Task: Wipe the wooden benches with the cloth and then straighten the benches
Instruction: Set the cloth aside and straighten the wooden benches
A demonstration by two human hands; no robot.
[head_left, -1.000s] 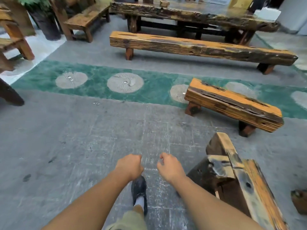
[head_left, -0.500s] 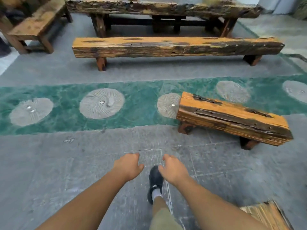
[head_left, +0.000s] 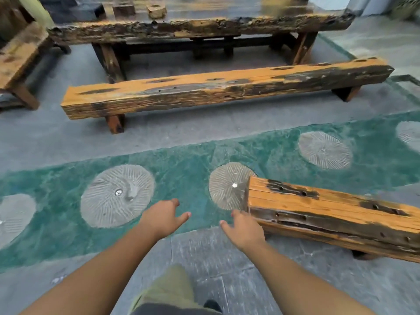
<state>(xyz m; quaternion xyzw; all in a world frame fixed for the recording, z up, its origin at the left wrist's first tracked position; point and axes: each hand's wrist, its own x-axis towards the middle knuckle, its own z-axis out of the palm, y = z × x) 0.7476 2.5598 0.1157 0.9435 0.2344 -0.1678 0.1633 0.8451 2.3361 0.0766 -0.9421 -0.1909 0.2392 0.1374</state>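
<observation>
Nearer now, short bench point(head_left: 336, 217) cut off rightward.

Grey stone paving point(head_left: 204, 251) is filling the lower frame, a green marble band point(head_left: 186, 169) with round carved millstone discs point(head_left: 117, 195) is crossing mid-frame, and a heavy rustic tabletop point(head_left: 200, 27) is standing along the top.

Soft, even daylight — faint shadows under the long orange-brown wooden bench point(head_left: 222, 92); motion blur smears the frame's top, wide-angle bending at edges.
</observation>
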